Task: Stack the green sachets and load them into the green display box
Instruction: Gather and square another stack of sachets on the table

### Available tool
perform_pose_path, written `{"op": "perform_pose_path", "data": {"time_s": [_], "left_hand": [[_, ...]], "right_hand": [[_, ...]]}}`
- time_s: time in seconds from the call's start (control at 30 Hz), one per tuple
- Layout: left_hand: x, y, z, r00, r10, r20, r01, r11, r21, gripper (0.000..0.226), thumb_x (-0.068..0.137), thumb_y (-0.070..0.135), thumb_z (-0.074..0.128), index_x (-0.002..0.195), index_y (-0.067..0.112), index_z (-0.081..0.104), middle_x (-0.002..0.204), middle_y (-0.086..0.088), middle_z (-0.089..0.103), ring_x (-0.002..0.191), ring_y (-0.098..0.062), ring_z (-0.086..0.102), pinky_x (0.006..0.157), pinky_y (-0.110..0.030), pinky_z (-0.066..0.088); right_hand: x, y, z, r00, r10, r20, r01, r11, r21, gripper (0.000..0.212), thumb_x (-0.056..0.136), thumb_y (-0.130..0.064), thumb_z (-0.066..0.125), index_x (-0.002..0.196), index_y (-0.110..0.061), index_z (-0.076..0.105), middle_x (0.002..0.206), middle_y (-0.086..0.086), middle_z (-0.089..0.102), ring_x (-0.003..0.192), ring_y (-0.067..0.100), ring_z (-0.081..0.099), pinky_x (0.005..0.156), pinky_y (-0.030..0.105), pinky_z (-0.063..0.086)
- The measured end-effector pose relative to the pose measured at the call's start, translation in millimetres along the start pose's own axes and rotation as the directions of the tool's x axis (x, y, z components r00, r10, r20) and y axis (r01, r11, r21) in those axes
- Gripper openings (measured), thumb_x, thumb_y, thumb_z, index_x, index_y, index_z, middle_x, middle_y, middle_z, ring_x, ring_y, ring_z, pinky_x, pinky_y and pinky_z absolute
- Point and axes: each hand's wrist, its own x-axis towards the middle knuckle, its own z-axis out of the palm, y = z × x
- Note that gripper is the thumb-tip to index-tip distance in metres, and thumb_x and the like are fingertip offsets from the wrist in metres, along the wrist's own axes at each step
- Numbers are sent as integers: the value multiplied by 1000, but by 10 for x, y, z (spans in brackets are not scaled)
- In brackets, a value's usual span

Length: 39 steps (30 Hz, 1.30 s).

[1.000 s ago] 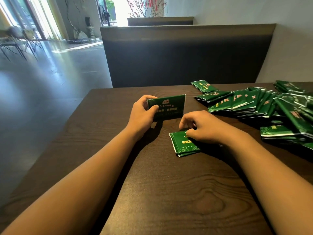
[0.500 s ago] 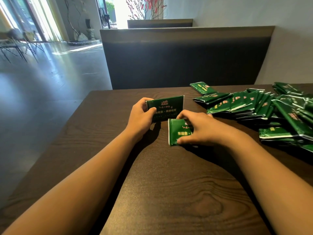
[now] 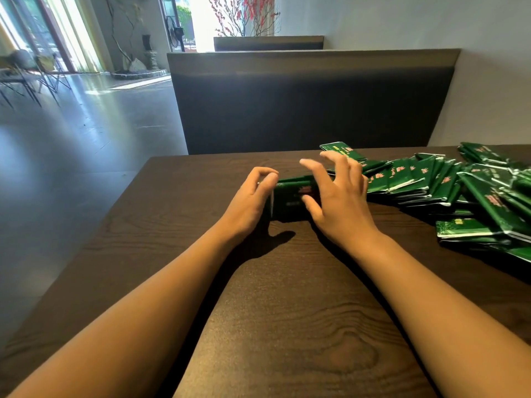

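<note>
Here, left to right.
Left hand (image 3: 249,200): fingers curled on the left end of the small sachet stack (image 3: 290,198), standing on edge mid-worktop (image 3: 161,242).
Right hand (image 3: 336,196): fingers spread, just over the stack's right end, gripping nothing.
Loose sachets (image 3: 448,188): heaped toward the worktop's right edge.
Green display box: not visible.
Doing it well: probably square the edges before adding more.
Count: two hands; one stack; loose sachets overlap, uncountable.
</note>
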Motion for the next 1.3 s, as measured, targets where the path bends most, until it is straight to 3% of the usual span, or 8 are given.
{"op": "perform_pose_path", "data": {"time_s": [0.2,0.43,0.67,0.83,0.93,1.03,1.13,1.3], "left_hand": [[-9,-33,39,997,65,40,-71,979,190,56,94,17,73,140,24,42,124,1,61,110,-13,68,92,-40,61],[6,-38,37,992,122,-29,-115,979,166,42,92,5,71,126,18,50,117,5,64,108,-7,67,94,-35,59],[33,-37,-22,985,63,-158,-52,996,71,37,88,-2,72,117,17,57,113,1,66,105,-12,68,83,-25,60],[85,-79,-72,966,-4,-258,7,1000,9,33,90,-4,69,114,17,58,114,1,64,109,-14,66,83,-28,62],[114,-114,-71,954,-10,-301,14,1000,12,32,91,-3,69,113,16,57,113,2,64,109,-11,65,89,-35,62],[132,-150,-85,953,-8,-302,14,1000,17,30,92,-1,68,112,17,56,112,4,64,109,-9,64,90,-40,62],[155,-169,-95,959,-30,-280,32,1000,1,29,93,0,68,113,18,56,114,4,65,110,-11,65,90,-42,62],[163,-169,-105,958,-37,-284,37,999,-4,29,94,0,67,115,17,56,116,3,64,112,-11,64,91,-38,62]], "right_hand": [[-45,142,24,949,198,246,-299,815,497,84,93,-18,70,156,-35,16,156,7,35,140,21,39,108,35,37],[-81,3,143,953,75,294,-211,861,463,74,98,-18,60,155,-38,17,149,7,42,126,19,51,95,29,41],[-24,8,179,969,234,77,-244,867,435,53,99,-38,53,149,-26,39,141,3,47,130,20,42,107,38,38],[496,245,130,961,261,-91,-244,955,168,30,97,-26,49,120,-14,62,121,8,59,115,28,50,96,41,42],[942,484,231,949,294,116,-272,947,-171,37,97,-26,50,130,-10,58,132,15,56,123,34,48,101,43,40],[1183,684,508,841,430,328,-286,868,-406,56,99,-40,46,144,-7,46,147,18,45,135,36,42,109,47,36],[1142,825,753,705,535,465,-335,830,-446,70,102,-53,28,159,-11,24,166,17,18,152,36,18,123,50,15],[964,742,658,775,451,443,-290,876,-386,63,101,-53,29,152,-16,39,162,9,29,146,33,32,120,52,19]]}}
